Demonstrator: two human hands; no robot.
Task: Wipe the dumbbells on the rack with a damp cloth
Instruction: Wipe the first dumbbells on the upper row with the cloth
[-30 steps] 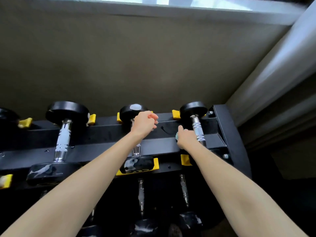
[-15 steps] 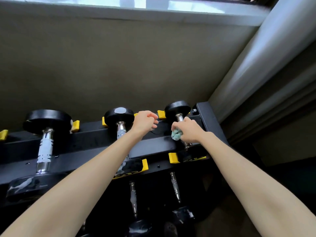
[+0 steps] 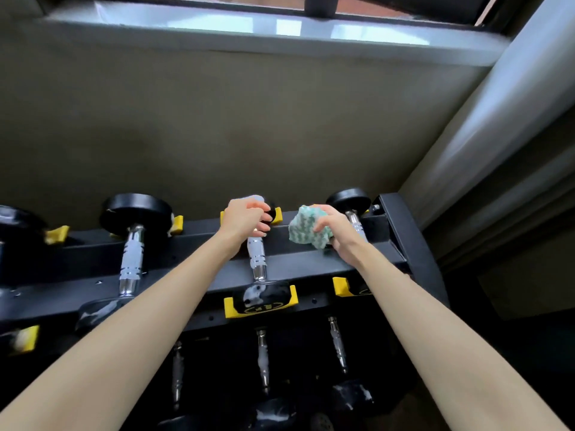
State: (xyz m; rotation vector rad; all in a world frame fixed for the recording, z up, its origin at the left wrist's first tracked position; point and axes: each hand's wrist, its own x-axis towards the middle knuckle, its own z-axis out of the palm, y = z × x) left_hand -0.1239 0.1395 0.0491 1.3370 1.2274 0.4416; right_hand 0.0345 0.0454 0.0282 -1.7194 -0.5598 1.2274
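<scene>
While the right hand (image 3: pixel 340 241) bunches the green-white cloth (image 3: pixel 306 228) between curled fingers and thumb, the wad sits just left of its palm. It's clear of the metal, between two dumbbells, and touching neither as far as I can tell.

Left hand (image 3: pixel 245 220): fingers curled over the far head of the middle dumbbell (image 3: pixel 256 253). Looks like a steadying hold, and the head is mostly hidden under it. The chrome handle runs from under that hand back toward the wrist, with the near head seated in a yellow cradle (image 3: pixel 230 307).

The end dumbbell (image 3: pixel 348 200) lies just behind and right of the right hand, its handle partly covered by the knuckles. The rack (image 3: pixel 401 234) rail passes under both wrists.

My read: mid-task, cloth between contacts, no wiping at this instant. Near heads show whitish smears, either wet film or glare, can't tell which. Lower-tier dumbbells (image 3: pixel 263 359) sit below the forearms, no sign either way.

Next move needs:
- Bring the wad left onto the handle beside the left hand.
- Wrap it round the knurl and stroke lengthwise.
- Keep the left hand firm so the bar doesn't roll in the cradle, then shift it off the head so the cloth can reach there.
</scene>
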